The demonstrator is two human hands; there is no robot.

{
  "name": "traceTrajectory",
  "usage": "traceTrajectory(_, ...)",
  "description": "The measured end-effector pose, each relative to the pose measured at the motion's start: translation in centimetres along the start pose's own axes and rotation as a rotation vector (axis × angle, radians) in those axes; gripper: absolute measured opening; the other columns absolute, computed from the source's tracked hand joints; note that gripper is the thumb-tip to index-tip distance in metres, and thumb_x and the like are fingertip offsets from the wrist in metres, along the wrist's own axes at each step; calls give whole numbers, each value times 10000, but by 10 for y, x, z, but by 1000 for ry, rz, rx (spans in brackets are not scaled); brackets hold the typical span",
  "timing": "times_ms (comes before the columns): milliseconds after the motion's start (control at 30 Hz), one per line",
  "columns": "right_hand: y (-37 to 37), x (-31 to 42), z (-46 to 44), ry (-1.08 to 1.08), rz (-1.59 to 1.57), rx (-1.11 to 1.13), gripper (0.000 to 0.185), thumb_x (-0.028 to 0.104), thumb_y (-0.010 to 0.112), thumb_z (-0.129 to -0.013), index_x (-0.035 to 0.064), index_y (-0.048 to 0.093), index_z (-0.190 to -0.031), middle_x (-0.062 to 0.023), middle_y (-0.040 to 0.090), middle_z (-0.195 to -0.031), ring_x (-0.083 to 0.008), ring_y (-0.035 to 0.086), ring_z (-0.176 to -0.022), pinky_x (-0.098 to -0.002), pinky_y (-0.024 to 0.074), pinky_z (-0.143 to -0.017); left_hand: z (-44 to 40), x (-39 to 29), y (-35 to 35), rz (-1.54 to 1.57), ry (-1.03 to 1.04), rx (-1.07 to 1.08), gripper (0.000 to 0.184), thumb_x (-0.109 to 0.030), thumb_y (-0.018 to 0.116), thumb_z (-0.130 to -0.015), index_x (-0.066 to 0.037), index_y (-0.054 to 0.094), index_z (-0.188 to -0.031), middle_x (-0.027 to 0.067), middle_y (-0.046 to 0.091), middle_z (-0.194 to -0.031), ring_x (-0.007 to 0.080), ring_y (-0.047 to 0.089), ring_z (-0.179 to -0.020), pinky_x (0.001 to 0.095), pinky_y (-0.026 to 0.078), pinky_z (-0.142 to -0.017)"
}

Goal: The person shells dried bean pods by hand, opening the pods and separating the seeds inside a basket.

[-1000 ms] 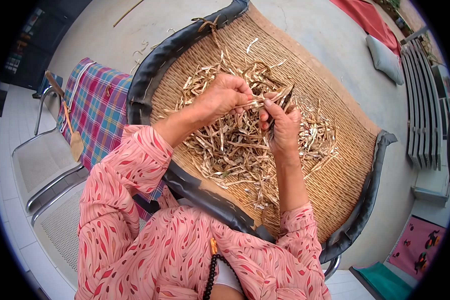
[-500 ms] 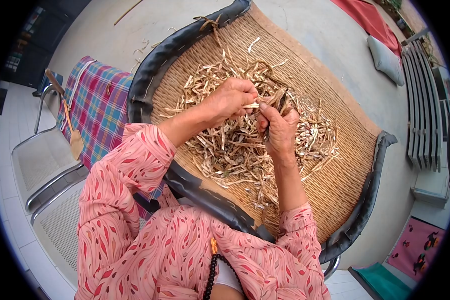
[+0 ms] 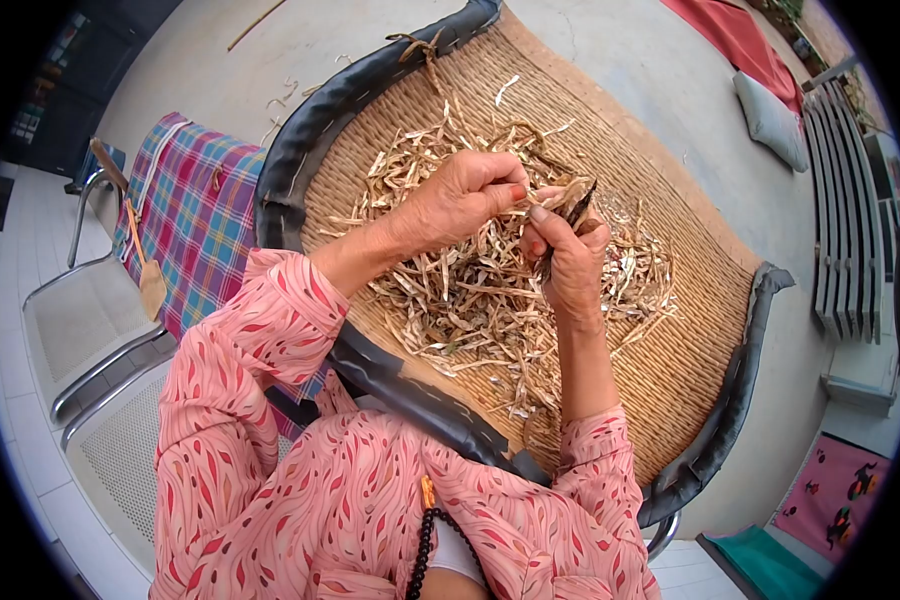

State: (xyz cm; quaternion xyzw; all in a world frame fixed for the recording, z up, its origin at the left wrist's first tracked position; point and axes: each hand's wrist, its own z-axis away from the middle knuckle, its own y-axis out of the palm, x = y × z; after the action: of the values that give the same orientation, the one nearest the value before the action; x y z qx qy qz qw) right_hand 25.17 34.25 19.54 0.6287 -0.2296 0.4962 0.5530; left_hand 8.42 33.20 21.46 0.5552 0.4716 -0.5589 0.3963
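My left hand [image 3: 467, 197] is closed in a pinch, its thumb and forefinger at the tip of a pale dry bean pod. The same pod reaches across to my right hand [image 3: 572, 262], whose fingers are wrapped round a small bunch of dry bean pods [image 3: 576, 205], some pale and some dark. Both hands are above a woven winnowing tray [image 3: 660, 400] with a black-bound rim. Below them, a heap of split dry pod husks [image 3: 450, 285] covers the tray's middle. Whatever lies inside my right palm is hidden.
Metal chairs [image 3: 100, 310] stand at the left, one with a checked cloth [image 3: 205, 180] over it and a wooden spoon [image 3: 152, 285] hanging there. A grey cushion [image 3: 770, 120] and slatted bench [image 3: 850, 210] are at the right. The tray's near edge is against my lap.
My hands have drawn slightly apart, the right one moving a little right and the left slightly up. The pods in my right hand now show more, with a dark one pointing up.
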Motion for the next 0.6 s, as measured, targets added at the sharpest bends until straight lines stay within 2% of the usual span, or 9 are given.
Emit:
traceTrajectory(67, 2, 5, 2, -11, -15, -6, 98, 40, 587, -823, 5, 581, -914, -4, 523, -604, -73, 464, -495, -208, 361, -441, 1, -2, 4, -158, 173, -55, 137, -145, 520, -909, -27, 537, -843, -52, 469, -655, 15, 410, -579, 171, 335, -496)
traceTrajectory(167, 1, 7, 2, -66, -31, 6, 107, 43, 591, -825, 8, 586, -925, -8, 532, -616, -75, 473, -507, -210, 375, -452, 0, -8, 4, -261, 285, -62, 121, -132, 522, -903, -16, 554, -891, -46, 496, -694, 29, 445, -607, 180, 363, -513)
traceTrajectory(267, 0, 8, 0, -105, -78, -38, 106, 34, 590, -824, 12, 585, -928, -18, 548, -637, -77, 481, -515, -213, 394, -460, 1, -19, 5, -154, 35, -46, 130, -144, 536, -899, -18, 566, -907, -29, 540, -740, 37, 498, -629, 174, 403, -538)
traceTrajectory(400, -2, 7, -4, -97, -108, -109, 100, 2, 581, -816, 7, 568, -915, -31, 564, -659, -81, 483, -514, -212, 405, -454, -1, -11, -2, 386, -227, 44, 150, -152, 570, -882, -14, 575, -940, -2, 592, -797, 53, 578, -667, 180, 489, -576)
traceTrajectory(600, -3, 5, -6, -74, -219, -125, 103, -2, 557, -824, -4, 551, -927, -48, 563, -655, -84, 482, -509, -217, 402, -437, -3, -10, -6, 245, -327, 68, 138, -107, 588, -862, 7, 577, -940, 25, 608, -764, 67, 601, -627, 181, 499, -547)
